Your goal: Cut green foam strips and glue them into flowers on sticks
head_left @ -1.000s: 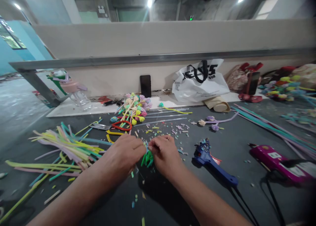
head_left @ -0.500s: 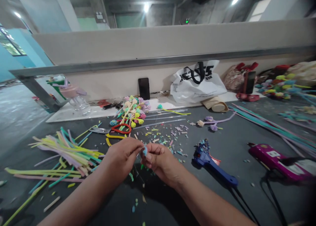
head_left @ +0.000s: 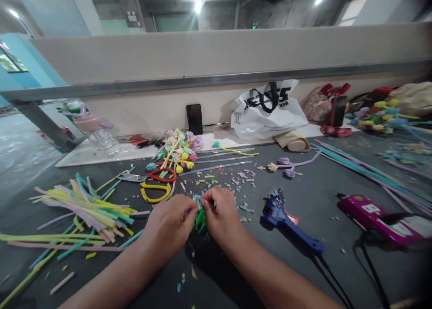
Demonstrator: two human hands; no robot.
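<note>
Both my hands meet low over the dark mat. My left hand (head_left: pixel 170 223) and my right hand (head_left: pixel 221 217) are closed, fingertips pinched together on a small pipe-cleaner flower (head_left: pixel 200 215) with a blue top and green stems hanging below. A pile of loose pipe cleaners (head_left: pixel 87 208) in yellow, green and lilac lies to the left of my left hand. Red-handled scissors (head_left: pixel 153 176) and a bunch of finished flowers (head_left: pixel 178 147) lie just beyond my hands.
A blue glue gun (head_left: pixel 286 223) lies right of my right hand, its cord trailing toward me. A magenta device (head_left: pixel 374 214) sits further right. Small cut scraps (head_left: pixel 236 181) litter the mat. A white bag (head_left: pixel 268 111), a phone (head_left: pixel 195 118) and a bottle (head_left: pixel 97 129) stand along the back ledge.
My hands dropped back toward the mat after lifting slightly, still pinched on the small flower; its green stems show again between them. The view shifted a little.
</note>
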